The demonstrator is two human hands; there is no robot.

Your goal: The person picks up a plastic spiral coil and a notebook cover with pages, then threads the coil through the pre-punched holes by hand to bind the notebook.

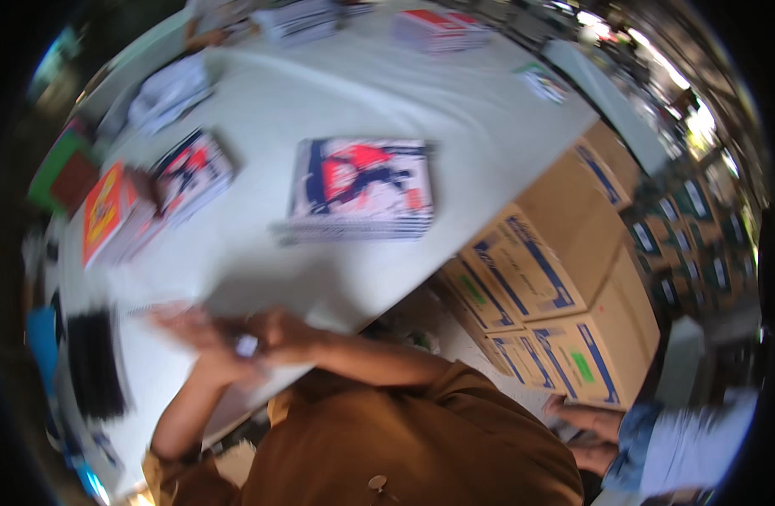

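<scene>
Over the near left part of the white table [236, 101], my two hands meet. Motion blurs my left hand [193, 331], but its fingers look stretched out, with nothing seen in them. My right hand [279, 335] lies against it near the wrist; its fingers are smeared. A small pale, shiny thing [247, 345] shows between the hands, too blurred to name. Beyond them lies a stack of books [362, 185] with red, white and dark blue covers, apart from both hands.
At left sit a similar book stack [189, 173], an orange book stack [118, 215] and a black bundle [96, 363]. Crumpled white material [170, 91] and more books [438, 31] lie farther off. Cardboard boxes [556, 261] stand along the table's right edge. Another person [691, 447] is at lower right.
</scene>
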